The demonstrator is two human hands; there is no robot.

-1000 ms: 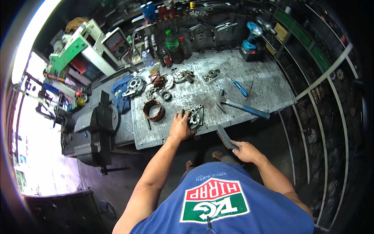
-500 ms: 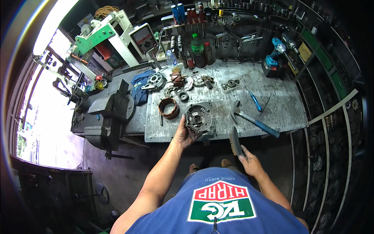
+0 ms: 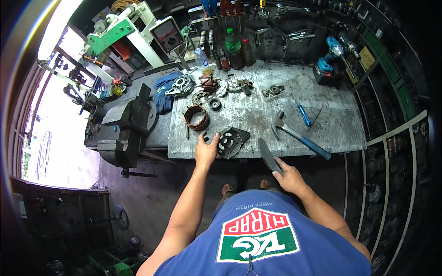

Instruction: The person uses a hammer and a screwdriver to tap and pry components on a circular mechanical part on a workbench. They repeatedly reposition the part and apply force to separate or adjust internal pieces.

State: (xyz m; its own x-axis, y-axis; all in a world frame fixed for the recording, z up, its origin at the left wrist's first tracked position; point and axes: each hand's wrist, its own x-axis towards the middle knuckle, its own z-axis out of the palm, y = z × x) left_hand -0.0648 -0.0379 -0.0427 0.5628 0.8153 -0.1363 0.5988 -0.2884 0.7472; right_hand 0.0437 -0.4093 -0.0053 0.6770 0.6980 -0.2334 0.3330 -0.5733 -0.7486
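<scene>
My left hand point(image 3: 206, 148) is at the bench's front edge, thumb and index finger apart, beside the dark, slotted metal housing point(image 3: 233, 141); whether the thumb touches it is unclear. My right hand point(image 3: 287, 175) grips a grey-handled wire brush point(image 3: 268, 154), held bristles down just right of the housing, near the edge. Behind my left hand stands a copper-wound ring point(image 3: 196, 117). Farther back are a small black pulley point(image 3: 214, 104), a copper rotor point(image 3: 209, 83) and a silver housing point(image 3: 183, 86). A hammer point(image 3: 301, 140) lies to the right.
The metal workbench point(image 3: 340, 119) carries a screwdriver point(image 3: 301, 110), a cordless driver point(image 3: 324, 66) and bottles point(image 3: 232, 48). A large vise point(image 3: 126, 133) stands left, beside a blue cloth point(image 3: 163, 99). Dark shelving point(image 3: 396, 184) runs along the right; a green-and-white press point(image 3: 106, 39) is back left.
My left hand has released the housing and moved slightly left; the housing now lies turned over on the bench. The brush, in my right hand, has tilted and moved slightly.
</scene>
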